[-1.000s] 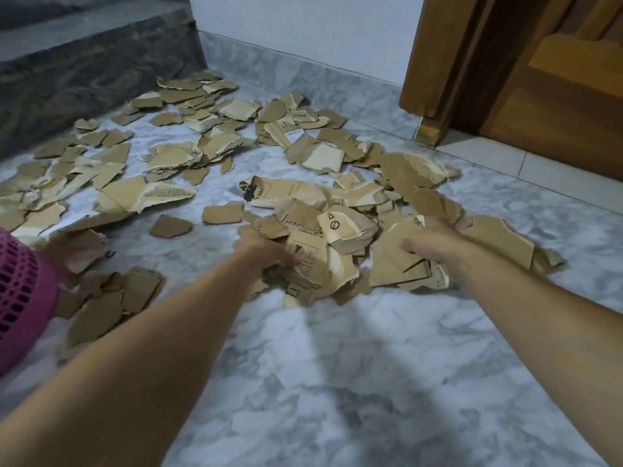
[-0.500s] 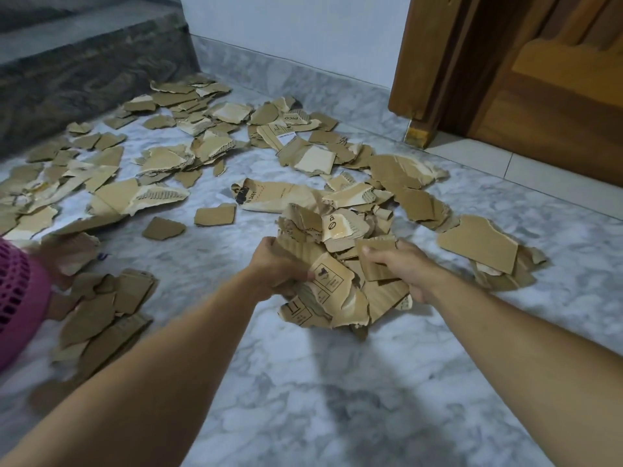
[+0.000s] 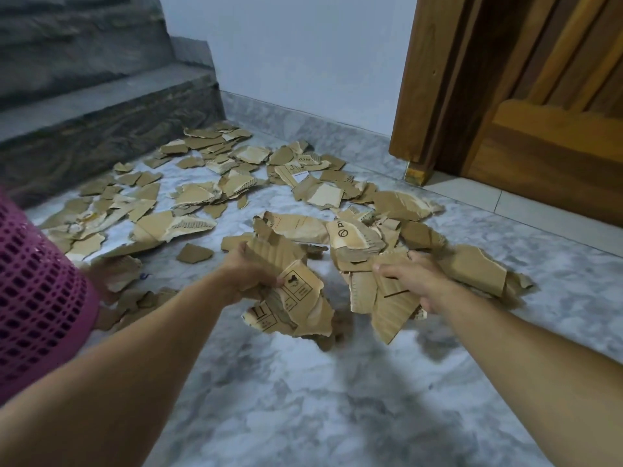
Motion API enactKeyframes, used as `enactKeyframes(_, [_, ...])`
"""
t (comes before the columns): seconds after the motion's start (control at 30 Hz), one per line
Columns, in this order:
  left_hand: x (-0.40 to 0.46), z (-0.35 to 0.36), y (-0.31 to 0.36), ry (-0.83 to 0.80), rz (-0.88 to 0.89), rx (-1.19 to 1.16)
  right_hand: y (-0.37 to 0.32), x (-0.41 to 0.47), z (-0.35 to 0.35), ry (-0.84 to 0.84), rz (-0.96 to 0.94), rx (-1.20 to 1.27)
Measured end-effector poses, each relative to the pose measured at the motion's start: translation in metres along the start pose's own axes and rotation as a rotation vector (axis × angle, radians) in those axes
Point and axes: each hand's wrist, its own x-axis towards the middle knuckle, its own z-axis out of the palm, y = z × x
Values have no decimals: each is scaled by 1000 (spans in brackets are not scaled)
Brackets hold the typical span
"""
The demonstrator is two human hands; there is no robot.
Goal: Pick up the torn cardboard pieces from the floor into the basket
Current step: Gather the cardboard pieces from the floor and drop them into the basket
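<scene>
Several torn brown cardboard pieces (image 3: 202,197) lie scattered over the grey marble floor (image 3: 337,399), from the step on the left to the door on the right. My left hand (image 3: 247,273) grips a bunch of cardboard pieces (image 3: 296,305), some printed with black symbols, lifted off the floor. My right hand (image 3: 413,281) clutches a second bunch of cardboard pieces (image 3: 381,305) that hangs below it. A pink mesh basket (image 3: 37,298) stands at the left edge, partly cut off by the frame.
A dark stone step (image 3: 101,129) rises at the back left. A wooden door and frame (image 3: 505,112) stand at the back right, with a white wall (image 3: 303,62) between them. More loose pieces (image 3: 135,301) lie right beside the basket.
Both hands closed on cardboard in the pile and have lifted two bunches off the floor, pulling them toward me and apart. The view has tilted up, and the basket shows larger.
</scene>
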Motion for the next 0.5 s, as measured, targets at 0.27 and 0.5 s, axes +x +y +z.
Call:
enactKeyframes(0.27, [-65,-64,57,93,117,48,-84,-55,20,-102,-84,-35])
enactKeyframes(0.5, [-94,-145,116,208,181,141,-184,-67,79,-188,-217,-46])
